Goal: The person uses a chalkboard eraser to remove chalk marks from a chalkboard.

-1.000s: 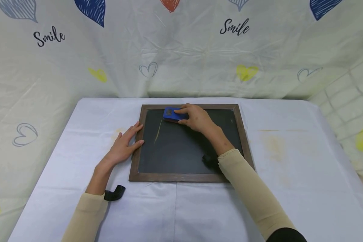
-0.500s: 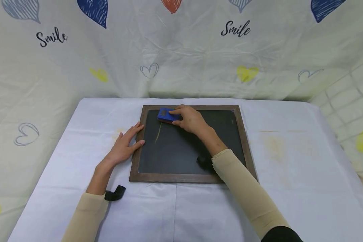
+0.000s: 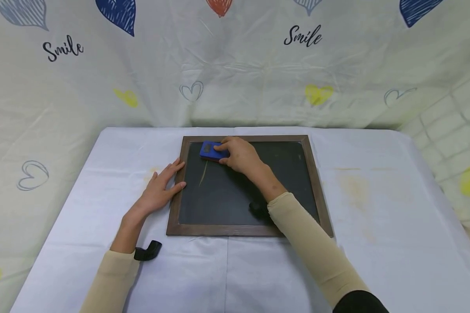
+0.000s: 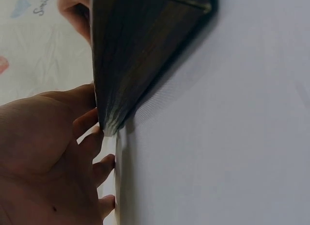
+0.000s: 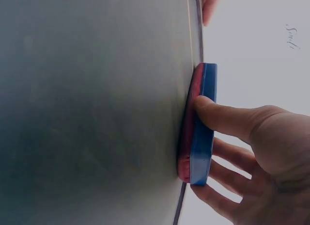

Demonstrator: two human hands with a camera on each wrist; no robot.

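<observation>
A blackboard [image 3: 227,200] in a brown wooden frame lies on the white-covered table. My right hand [image 3: 240,156] grips a blue eraser [image 3: 210,150] near the board's upper left corner. In the right wrist view the eraser's red pad [image 5: 186,137] lies against the board, thumb on one side and fingers on the other. A thin yellowish chalk line [image 3: 203,174] runs down from below the eraser. At the board's left edge, my left hand [image 3: 158,191] rests with spread fingers, fingertips and thumb touching the frame [image 3: 174,213].
Black wrist mounts [image 3: 149,251] show at both cuffs. Faint yellowish stains [image 3: 356,191] mark the tablecloth right of the board. Behind the table hangs a white curtain [image 3: 250,104] printed with hearts and "Smile".
My right hand has slid the eraser leftward along the top of the board, to the upper end of the chalk line. My left hand has stayed at the frame.
</observation>
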